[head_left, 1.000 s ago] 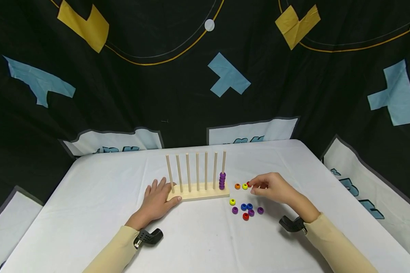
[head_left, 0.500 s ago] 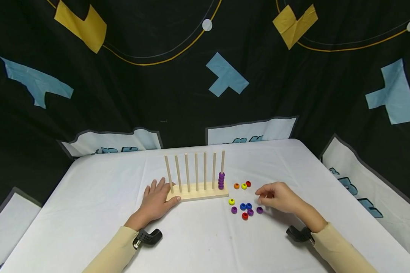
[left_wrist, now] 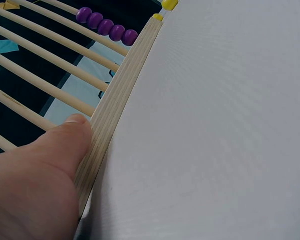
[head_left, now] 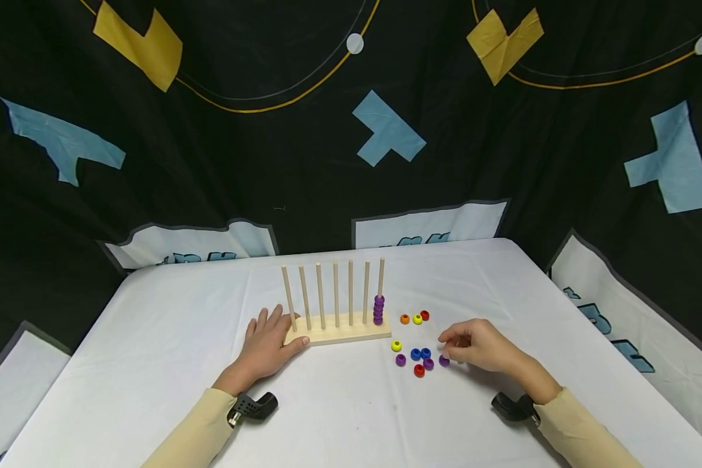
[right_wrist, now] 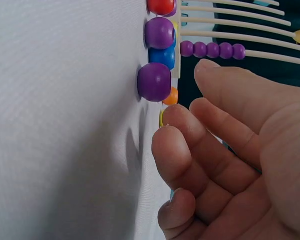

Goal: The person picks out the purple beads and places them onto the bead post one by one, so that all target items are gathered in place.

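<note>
Likely bead pickup: right hand empty, fingers parted, by nearest purple bead. Left hand spread, thumb on rack base. Next probably calls for pinch.

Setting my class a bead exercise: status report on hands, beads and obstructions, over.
Left hand holds peg stand. Right hand beside rightmost loose purple bead, fingers empty. Nothing visible between fingers and bead.
</note>
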A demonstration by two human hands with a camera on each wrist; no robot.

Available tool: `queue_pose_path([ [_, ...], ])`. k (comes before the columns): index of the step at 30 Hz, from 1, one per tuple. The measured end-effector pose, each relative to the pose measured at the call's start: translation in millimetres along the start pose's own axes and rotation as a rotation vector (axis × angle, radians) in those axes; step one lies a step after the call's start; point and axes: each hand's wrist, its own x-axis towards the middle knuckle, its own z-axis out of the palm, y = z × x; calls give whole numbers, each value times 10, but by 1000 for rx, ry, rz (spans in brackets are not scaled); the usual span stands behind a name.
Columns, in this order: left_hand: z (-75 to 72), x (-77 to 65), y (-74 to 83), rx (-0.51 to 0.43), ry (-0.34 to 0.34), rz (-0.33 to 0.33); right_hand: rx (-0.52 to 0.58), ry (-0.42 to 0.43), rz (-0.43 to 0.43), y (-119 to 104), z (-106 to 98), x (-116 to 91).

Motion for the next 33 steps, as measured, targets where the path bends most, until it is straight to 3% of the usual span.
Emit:
queue_pose_path([
  [17, -9, -11, 10, -16, -1, 4, 38, -68, -4, 64, 44, -23],
  [33, -13, -1, 9, -14, -3, 3, -1, -46, -36, 78, 81, -40],
])
